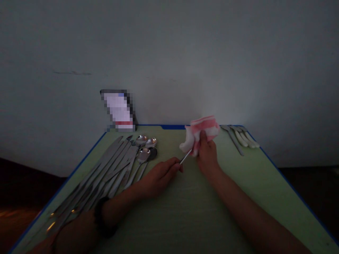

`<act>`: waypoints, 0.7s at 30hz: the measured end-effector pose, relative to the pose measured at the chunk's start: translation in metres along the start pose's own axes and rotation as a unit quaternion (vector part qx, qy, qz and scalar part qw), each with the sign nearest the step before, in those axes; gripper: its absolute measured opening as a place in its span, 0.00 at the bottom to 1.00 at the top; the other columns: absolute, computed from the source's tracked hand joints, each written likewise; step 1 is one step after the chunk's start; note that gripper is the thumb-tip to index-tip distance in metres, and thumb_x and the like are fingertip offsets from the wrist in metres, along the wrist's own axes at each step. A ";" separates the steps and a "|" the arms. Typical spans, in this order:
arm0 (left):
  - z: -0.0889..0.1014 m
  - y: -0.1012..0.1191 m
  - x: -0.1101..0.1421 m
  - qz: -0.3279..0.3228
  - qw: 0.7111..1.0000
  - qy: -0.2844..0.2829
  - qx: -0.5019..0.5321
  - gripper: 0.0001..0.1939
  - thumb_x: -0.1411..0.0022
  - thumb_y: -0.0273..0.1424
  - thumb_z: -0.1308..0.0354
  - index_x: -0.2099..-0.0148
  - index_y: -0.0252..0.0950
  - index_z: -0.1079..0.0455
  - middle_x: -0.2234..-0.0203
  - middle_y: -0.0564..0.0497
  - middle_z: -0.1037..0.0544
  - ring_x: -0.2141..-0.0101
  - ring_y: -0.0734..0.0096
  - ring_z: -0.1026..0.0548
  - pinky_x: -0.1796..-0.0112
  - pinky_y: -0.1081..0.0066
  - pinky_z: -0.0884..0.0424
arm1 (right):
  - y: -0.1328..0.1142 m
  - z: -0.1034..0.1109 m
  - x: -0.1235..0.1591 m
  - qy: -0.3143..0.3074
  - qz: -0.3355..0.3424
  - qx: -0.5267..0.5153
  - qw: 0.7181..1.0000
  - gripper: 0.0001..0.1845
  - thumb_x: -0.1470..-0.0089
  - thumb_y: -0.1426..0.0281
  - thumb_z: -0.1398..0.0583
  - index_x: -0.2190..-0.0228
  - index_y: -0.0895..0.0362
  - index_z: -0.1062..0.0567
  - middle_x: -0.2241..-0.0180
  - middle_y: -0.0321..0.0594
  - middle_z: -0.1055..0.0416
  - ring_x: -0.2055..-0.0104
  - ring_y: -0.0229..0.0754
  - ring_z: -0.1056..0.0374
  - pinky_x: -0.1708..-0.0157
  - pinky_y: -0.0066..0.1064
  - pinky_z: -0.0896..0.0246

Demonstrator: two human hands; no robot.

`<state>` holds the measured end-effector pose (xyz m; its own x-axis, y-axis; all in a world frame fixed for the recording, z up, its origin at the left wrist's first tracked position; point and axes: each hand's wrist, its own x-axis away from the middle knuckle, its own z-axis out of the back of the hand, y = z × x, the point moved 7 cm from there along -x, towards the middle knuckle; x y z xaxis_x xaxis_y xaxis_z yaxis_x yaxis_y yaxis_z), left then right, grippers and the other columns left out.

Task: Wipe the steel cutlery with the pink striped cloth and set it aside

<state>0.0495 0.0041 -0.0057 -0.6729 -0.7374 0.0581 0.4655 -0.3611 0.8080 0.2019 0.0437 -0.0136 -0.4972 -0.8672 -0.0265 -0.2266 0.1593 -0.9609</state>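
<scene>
My left hand [165, 171] is closed around the end of a piece of metal cutlery [186, 156]. Its thin shaft slants up to the right, and its far end is hidden inside a pink and white cloth [205, 127]. My right hand [208, 151] grips this cloth, thumb on top, folded about the cutlery. Left of my left hand, several metal knives [106, 158] and spoons [144, 154] lie side by side on the green table [185, 211]. My left forearm covers part of their handles.
At the far right of the table lie several pieces of cutlery with white handles [240, 138] and an all-metal one [235, 141]. A phone-like device [119, 109] with a blurred screen leans on the wall [169, 63] at the back left. Blue edging borders the tabletop.
</scene>
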 end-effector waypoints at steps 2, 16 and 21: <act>0.000 -0.001 -0.001 0.001 1.000 0.007 -0.014 0.15 0.34 0.37 0.63 0.62 0.37 0.38 0.80 0.58 0.38 0.78 0.75 0.38 0.75 0.76 0.40 | 0.011 -0.004 0.005 -0.004 -0.025 0.001 1.000 0.23 0.52 0.50 0.48 0.80 0.57 0.33 0.86 0.32 0.39 0.83 0.34 0.43 0.84 0.26 0.51; 0.001 0.001 -0.005 0.001 0.998 0.027 -0.054 0.14 0.34 0.36 0.62 0.63 0.36 0.38 0.79 0.57 0.35 0.76 0.74 0.35 0.74 0.75 0.40 | 0.007 -0.005 0.002 -0.019 -0.030 -0.019 0.999 0.22 0.49 0.53 0.49 0.78 0.58 0.32 0.84 0.34 0.36 0.83 0.34 0.43 0.83 0.26 0.49; 0.000 0.001 -0.003 0.002 0.999 0.017 -0.049 0.15 0.34 0.38 0.64 0.63 0.37 0.39 0.76 0.56 0.34 0.74 0.73 0.34 0.72 0.75 0.39 | -0.045 0.007 -0.018 -0.112 0.134 0.174 0.969 0.19 0.51 0.58 0.44 0.82 0.59 0.32 0.85 0.32 0.38 0.83 0.32 0.45 0.82 0.25 0.54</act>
<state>0.0518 0.0063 -0.0054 -0.6521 -0.7571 0.0398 0.5233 -0.4114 0.7463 0.2274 0.0490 0.0281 -0.2960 -0.9039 -0.3089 0.2015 0.2570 -0.9452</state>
